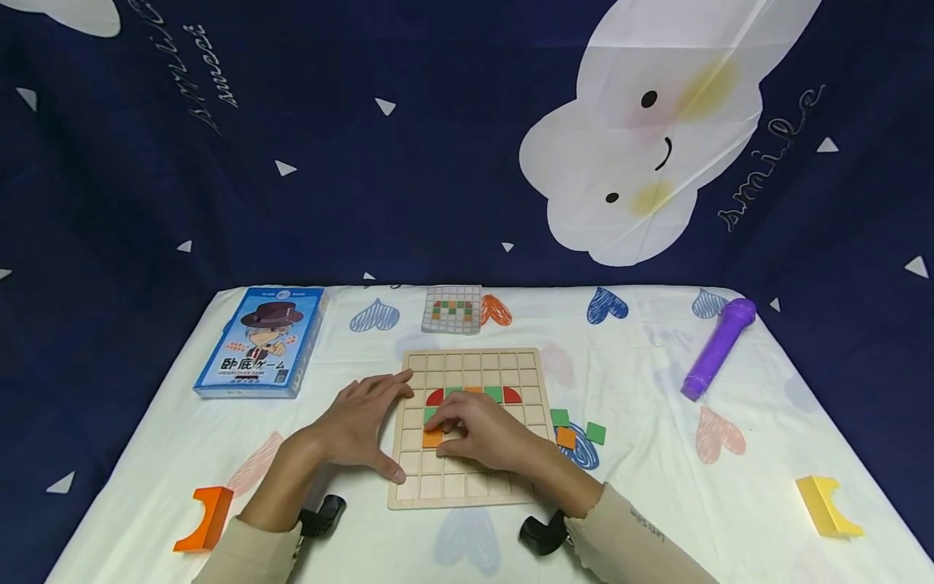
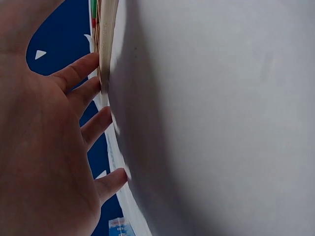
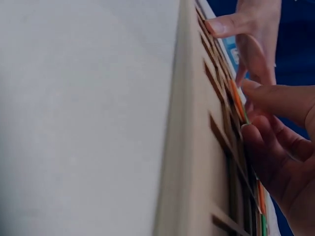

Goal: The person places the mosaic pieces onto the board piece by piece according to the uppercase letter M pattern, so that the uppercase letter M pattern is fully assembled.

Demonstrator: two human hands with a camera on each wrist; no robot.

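Observation:
A wooden grid board (image 1: pixel 467 491) lies in the middle of the table. In one row it bears two red rounded tiles, with green tiles and an orange one between. My left hand (image 1: pixel 359 422) is spread along the board's left side, its thumb and fingertips at the rim. Over the board, my right hand (image 1: pixel 481 430) has its fingers curled, with thumb and fingertips at the edges of an orange tile (image 1: pixel 432 439) on the left part of the grid. Just above that tile is a green one (image 1: pixel 430 415), partly covered by the fingers.
Behind the board lies a card (image 1: pixel 452 310) with a small coloured grid pattern. Loose green and orange tiles (image 1: pixel 596 433) lie at the board's right. Farther out are a blue game box (image 1: pixel 263 341), a purple microphone-shaped thing (image 1: pixel 718 349), an orange block (image 1: pixel 206 519) and a yellow block (image 1: pixel 828 506).

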